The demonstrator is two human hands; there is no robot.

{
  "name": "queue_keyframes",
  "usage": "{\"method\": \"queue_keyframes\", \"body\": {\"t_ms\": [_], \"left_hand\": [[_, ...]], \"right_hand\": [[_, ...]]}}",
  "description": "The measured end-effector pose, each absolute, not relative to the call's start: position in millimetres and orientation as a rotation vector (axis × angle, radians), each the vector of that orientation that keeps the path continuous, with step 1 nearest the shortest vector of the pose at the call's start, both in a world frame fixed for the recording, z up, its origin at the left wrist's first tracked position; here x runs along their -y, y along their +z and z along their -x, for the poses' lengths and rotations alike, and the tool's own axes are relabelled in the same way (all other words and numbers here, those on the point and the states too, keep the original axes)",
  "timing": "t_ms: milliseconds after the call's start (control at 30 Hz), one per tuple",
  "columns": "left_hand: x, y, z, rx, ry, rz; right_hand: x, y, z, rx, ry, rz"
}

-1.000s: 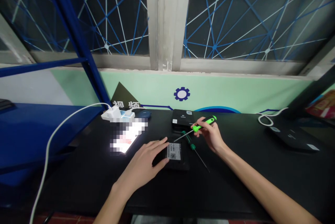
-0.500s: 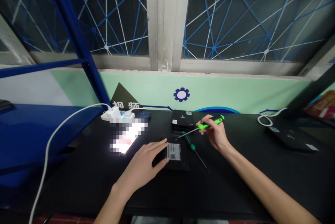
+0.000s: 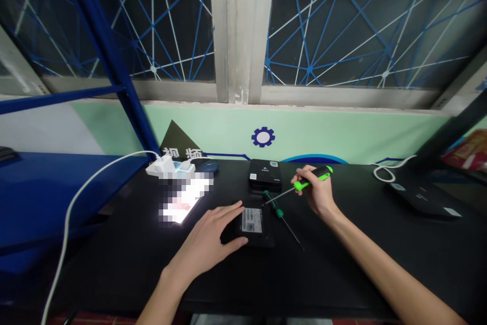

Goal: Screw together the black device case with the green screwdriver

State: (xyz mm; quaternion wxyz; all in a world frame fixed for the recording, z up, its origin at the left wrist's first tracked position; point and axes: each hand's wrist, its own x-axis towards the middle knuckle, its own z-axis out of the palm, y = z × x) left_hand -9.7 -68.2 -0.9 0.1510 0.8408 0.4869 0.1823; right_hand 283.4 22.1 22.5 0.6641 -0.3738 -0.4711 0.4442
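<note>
A flat black box [image 3: 267,239] lies on the table with a white printed label [image 3: 251,220] facing up. My left hand [image 3: 211,233] spans its left side, fingers at the far edge and thumb on the near part, holding it down. In my right hand [image 3: 318,194] is a green-and-black screwdriver [image 3: 314,179], gripped by its handle. Its thin shaft slants down to the left, with the tip at the box's far right corner; whether it touches a screw is too small to tell. A second screwdriver with a dark green handle [image 3: 279,213] lies just right of the box.
Another black box [image 3: 265,174] stands behind, near the wall. To the left are a lit phone [image 3: 188,198], a white power strip [image 3: 154,169] with a plug and cable, and a dark mouse [image 3: 208,167]. A black device [image 3: 426,199] and a white cable [image 3: 385,174] lie at the right.
My right hand has shifted slightly right with the screwdriver, and its tip has come right and nearer, to the box's corner. My left hand stays on the box, its thumb slightly lower.
</note>
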Motion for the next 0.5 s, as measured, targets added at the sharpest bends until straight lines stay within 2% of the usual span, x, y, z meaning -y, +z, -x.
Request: {"method": "queue_keyframes", "body": {"t_ms": [500], "left_hand": [[68.9, 0.8, 9.1, -1.395, 0.526, -2.386]], "right_hand": [[-22.4, 25.4, -280.4, 0.951, 1.088, 0.913]]}}
